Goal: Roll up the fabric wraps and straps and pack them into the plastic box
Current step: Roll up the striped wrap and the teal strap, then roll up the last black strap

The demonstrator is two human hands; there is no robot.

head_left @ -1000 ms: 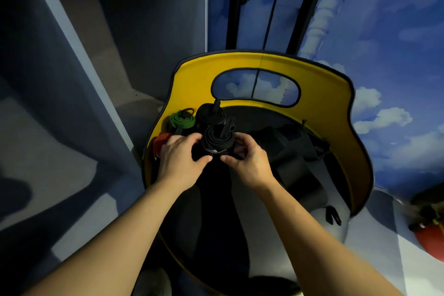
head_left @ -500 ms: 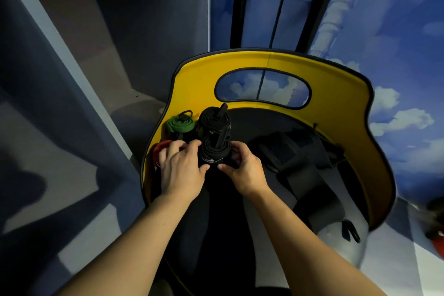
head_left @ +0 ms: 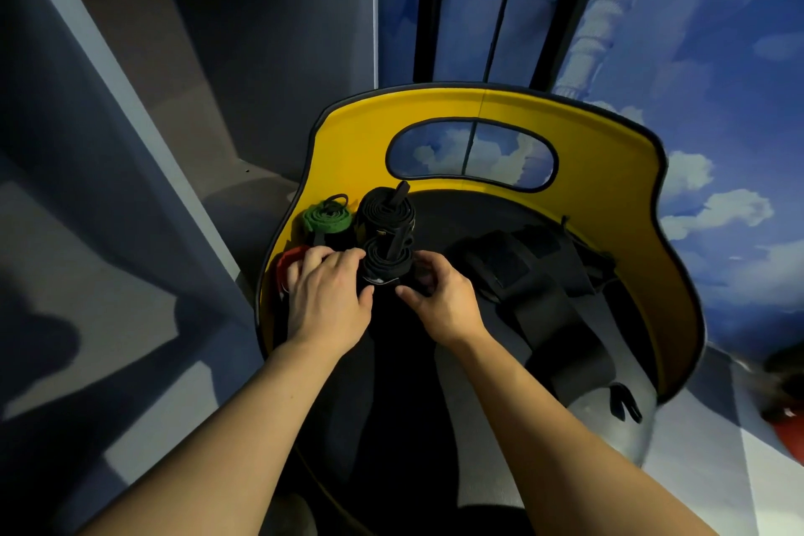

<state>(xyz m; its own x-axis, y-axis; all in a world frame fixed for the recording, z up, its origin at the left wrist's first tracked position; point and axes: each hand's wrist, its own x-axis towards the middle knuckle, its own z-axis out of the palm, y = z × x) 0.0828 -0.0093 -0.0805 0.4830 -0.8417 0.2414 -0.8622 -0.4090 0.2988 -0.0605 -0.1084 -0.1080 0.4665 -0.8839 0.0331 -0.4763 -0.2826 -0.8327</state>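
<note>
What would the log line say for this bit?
step: packing black roll | left hand: holds roll | right hand: holds roll | beside: second black roll, green roll, red roll | loose straps: unrolled

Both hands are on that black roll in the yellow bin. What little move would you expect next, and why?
Probably let go. The near black roll already stands upright against the far black roll, beside the green roll. The left hand and right hand only pinch its sides, while the loose black straps wait unrolled.
</note>
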